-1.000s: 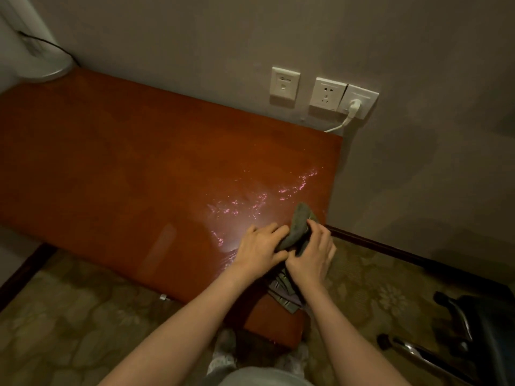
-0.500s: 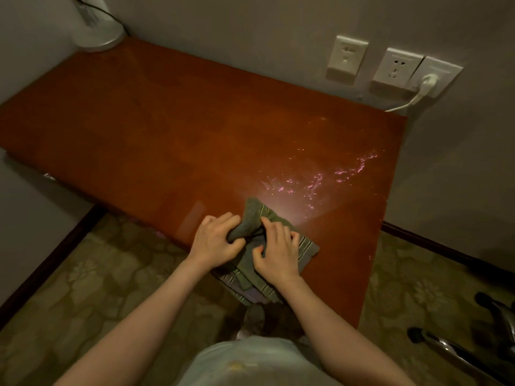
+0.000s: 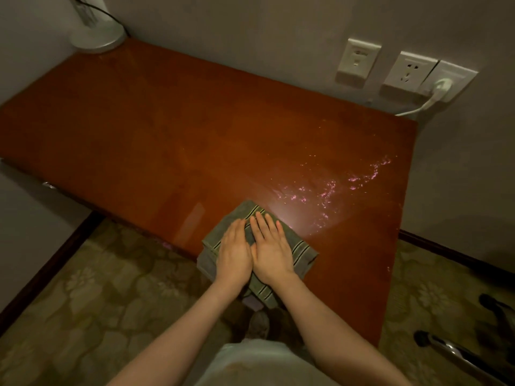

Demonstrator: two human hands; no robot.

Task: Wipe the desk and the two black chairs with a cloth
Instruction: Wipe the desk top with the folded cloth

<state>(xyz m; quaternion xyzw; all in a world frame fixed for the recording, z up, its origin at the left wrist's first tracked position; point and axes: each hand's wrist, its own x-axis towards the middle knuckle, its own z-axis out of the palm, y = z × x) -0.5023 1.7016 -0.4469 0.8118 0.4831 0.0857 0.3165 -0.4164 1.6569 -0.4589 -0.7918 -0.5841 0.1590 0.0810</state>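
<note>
Two hands flat on cloth, desk wipe barely started.
Head view: left hand [image 3: 235,253] and right hand [image 3: 271,249] spread, pressing folded cloth [image 3: 302,253] at desk [image 3: 167,140] near edge; wet streaks [image 3: 328,190] remain; chair [image 3: 473,355] at right looks untouched.

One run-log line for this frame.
stage: desk wipe | both hands flat on cloth | left hand | right hand | desk | droplets ahead-right
</note>
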